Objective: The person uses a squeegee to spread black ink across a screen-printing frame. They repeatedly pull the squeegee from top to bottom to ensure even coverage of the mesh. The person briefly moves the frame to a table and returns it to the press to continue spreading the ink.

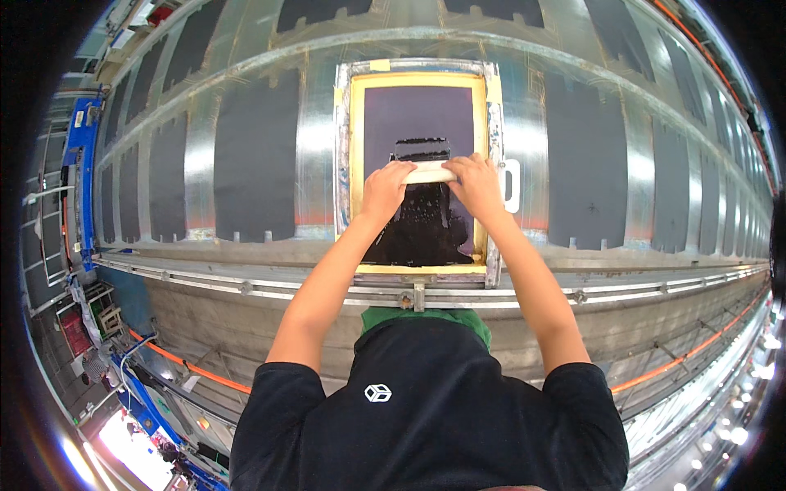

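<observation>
My left hand (385, 192) and my right hand (476, 186) grip either end of a pale wooden-handled squeegee (426, 173) held crosswise on a printing screen (358, 131), their fingers wrapped over the handle. The screen has a yellow-taped border, a worn metal frame and dark purple mesh (418, 110). Glossy black ink (419, 225) covers the lower part of the mesh, with a streaked black patch (422, 147) just beyond the squeegee.
A long metal table (319, 147) carries rows of dark grey panels (254, 164) (585, 164) on both sides. A metal rail (221, 282) runs along its near edge. A blue frame (84, 180) stands at left, and orange tubing (188, 360) runs below the rail.
</observation>
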The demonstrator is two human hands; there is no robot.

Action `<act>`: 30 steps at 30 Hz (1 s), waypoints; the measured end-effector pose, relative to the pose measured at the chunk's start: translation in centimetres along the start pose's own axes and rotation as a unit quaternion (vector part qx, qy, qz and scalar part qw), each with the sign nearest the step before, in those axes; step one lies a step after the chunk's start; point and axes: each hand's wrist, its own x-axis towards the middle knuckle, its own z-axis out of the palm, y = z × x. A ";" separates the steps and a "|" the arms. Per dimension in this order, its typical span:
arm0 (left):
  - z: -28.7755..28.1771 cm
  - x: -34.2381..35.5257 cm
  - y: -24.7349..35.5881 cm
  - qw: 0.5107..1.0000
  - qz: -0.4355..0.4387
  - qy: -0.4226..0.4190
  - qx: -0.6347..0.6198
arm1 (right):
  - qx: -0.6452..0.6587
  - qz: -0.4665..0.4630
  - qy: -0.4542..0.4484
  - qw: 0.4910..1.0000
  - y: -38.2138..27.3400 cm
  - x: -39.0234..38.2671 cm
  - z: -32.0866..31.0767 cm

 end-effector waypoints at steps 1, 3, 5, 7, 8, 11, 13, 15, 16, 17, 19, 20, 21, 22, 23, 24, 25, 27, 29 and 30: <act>-0.1 -1.8 0.6 1.000 -0.002 -0.013 0.012 | 0.017 0.004 -0.005 1.000 -0.7 -1.9 0.2; -0.5 -5.2 2.1 0.999 -0.005 -0.039 0.024 | 0.047 0.018 -0.025 0.998 -2.5 -5.6 0.2; -1.2 -8.2 3.5 0.998 -0.014 -0.059 0.017 | 0.055 0.031 -0.044 0.997 -4.3 -8.7 0.2; -1.6 -10.0 4.0 0.998 0.004 -0.051 0.029 | 0.066 0.031 -0.048 0.996 -5.3 -10.3 -0.2; -1.6 -10.8 4.3 0.998 -0.006 -0.062 0.017 | 0.066 0.027 -0.053 0.996 -5.3 -10.5 -0.3; -1.8 -8.0 2.9 0.999 -0.012 -0.048 0.014 | 0.039 -0.001 -0.041 0.998 -4.1 -7.7 -1.0; -1.9 -3.5 1.2 0.999 -0.016 -0.034 -0.014 | 0.018 -0.024 -0.008 1.000 -2.4 -3.2 -1.3; -0.8 0.3 -1.2 1.000 -0.003 -0.004 -0.008 | 0.007 -0.028 0.013 1.000 -0.5 0.7 -0.7; -0.5 1.6 -1.8 1.000 -0.005 -0.005 -0.014 | 0.012 -0.019 0.016 1.000 0.2 2.1 -0.4; -0.4 1.9 -1.9 1.000 -0.004 -0.007 -0.009 | 0.017 -0.011 0.020 1.000 0.7 2.7 -0.3; 0.0 1.5 -1.9 1.000 -0.011 -0.017 0.000 | 0.041 -0.007 0.012 0.999 0.4 1.3 0.3; 0.1 0.6 -1.5 1.000 -0.009 -0.026 0.000 | 0.053 -0.006 0.008 0.999 0.1 0.2 0.6; 0.0 -1.1 -0.7 0.999 -0.009 -0.036 -0.001 | 0.058 0.000 -0.009 0.998 -0.4 -1.5 0.8; -0.4 -3.0 0.4 0.999 -0.009 -0.047 0.000 | 0.062 -0.004 -0.006 0.998 -1.0 -3.7 1.1; -0.6 -5.0 1.3 0.998 -0.007 -0.058 -0.002 | 0.065 -0.011 0.000 0.998 -1.9 -5.7 1.2; -0.9 -7.1 2.2 0.998 -0.011 -0.063 -0.001 | 0.068 -0.003 -0.018 0.998 -3.2 -7.6 0.7; -1.0 -9.1 3.1 0.997 -0.008 -0.074 0.017 | 0.083 0.003 -0.029 0.996 -4.0 -9.4 0.8; -1.6 -12.1 4.7 0.996 0.004 -0.078 0.034 | 0.101 0.014 -0.058 0.993 -5.5 -12.7 0.4; -1.7 -13.2 4.8 0.995 -0.016 -0.095 0.011 | 0.178 0.021 -0.064 0.982 -4.9 -13.0 -0.2; -1.8 -12.9 4.8 0.994 -0.030 -0.104 -0.011 | 0.251 0.032 -0.060 0.966 -3.4 -12.9 0.0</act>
